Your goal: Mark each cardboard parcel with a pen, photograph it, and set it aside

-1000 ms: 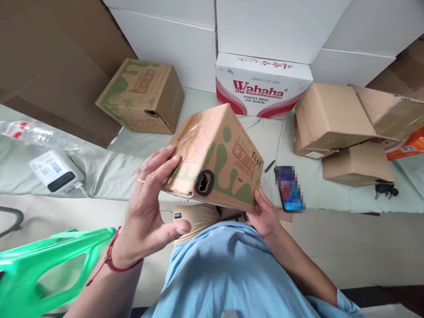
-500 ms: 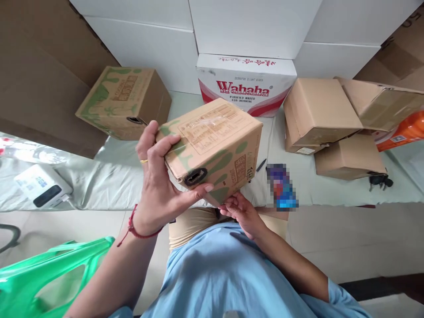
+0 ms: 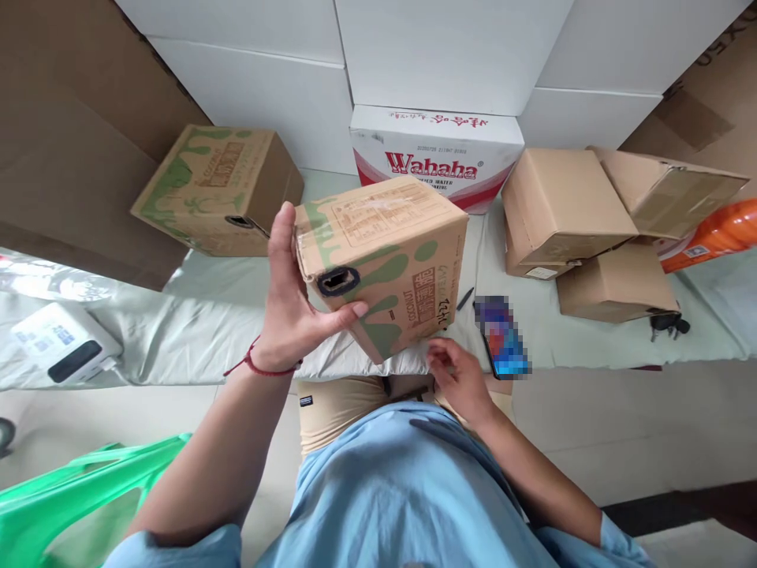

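Note:
My left hand grips a tilted cardboard box by its left end, thumb on the front face and fingers around the back corner. The box has green drip patterns, brown printing, a handwritten mark and a black-ringed hole near the thumb. It is raised above the cloth-covered table. Just below the box's lower right edge is my right hand, its fingers loosely bent and slightly apart, with nothing visible in them. A dark pen and a phone with a blurred screen lie beyond that hand.
A matching box stands at the back left, and a Wahaha carton at the back. Plain boxes, keys and an orange bottle are on the right. A white charger sits left, above a green stool.
My right hand has come away from the box's bottom corner and moved slightly right. The box has turned a little in my left hand, showing more of its front face.

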The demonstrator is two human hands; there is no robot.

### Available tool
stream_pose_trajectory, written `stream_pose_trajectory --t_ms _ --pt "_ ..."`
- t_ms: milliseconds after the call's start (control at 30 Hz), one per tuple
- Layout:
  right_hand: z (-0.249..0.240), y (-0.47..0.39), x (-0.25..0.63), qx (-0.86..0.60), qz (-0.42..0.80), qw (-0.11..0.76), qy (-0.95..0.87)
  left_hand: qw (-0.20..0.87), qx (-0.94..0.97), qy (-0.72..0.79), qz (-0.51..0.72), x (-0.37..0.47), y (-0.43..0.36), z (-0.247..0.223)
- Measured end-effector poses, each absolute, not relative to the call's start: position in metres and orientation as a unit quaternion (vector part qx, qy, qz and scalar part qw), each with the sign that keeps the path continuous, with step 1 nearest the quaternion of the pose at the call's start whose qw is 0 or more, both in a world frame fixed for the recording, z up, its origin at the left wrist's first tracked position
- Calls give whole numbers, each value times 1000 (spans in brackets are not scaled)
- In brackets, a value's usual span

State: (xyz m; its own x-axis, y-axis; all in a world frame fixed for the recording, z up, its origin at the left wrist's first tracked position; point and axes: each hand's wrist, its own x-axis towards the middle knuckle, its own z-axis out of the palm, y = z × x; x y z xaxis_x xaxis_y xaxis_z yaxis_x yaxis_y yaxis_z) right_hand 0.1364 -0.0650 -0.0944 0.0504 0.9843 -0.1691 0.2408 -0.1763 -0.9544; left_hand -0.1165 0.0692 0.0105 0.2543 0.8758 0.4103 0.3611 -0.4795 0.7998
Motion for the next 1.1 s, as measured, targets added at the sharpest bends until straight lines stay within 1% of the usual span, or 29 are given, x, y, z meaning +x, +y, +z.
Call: stream_pose_trajectory --t_ms 100,133,200,300,367,467,667,767,933,967,1033,1067,1100 --pt "-90 -75 171 -709 160 359 -586 317 697 372 524 -125 79 3" --pt "-90 -79 183 -729 90 335 -590 327 689 363 535 -130 82 -1" --pt "-93 -86 206 -767 17 273 -580 351 671 354 549 -139 88 -8" --pt "-100 -92 229 -821 24 175 -543 387 640 359 558 -151 91 -16" --pt "-102 -93 236 -843 53 133 -519 404 619 366 565 -156 91 -18" --pt "-101 -90 236 -846 69 118 -516 421 597 368 575 -157 89 -18" --pt "-95 -79 232 -847 59 94 -520 424 601 357 576 -155 85 -15" --pt "-95 -75 245 -859 57 90 -500 458 571 369 572 -154 79 -7" --pt "-99 -72 279 -871 31 119 -476 557 437 431 560 -140 66 9" --pt "-98 -71 281 -864 18 139 -483 575 415 443 548 -136 66 10" --pt "-94 -71 276 -833 8 206 -513 598 379 472 525 -128 67 9" --pt "-91 -71 268 -808 33 248 -534 603 363 488 516 -125 69 6" --pt "-88 -72 257 -776 87 285 -556 603 347 507 509 -122 70 3"
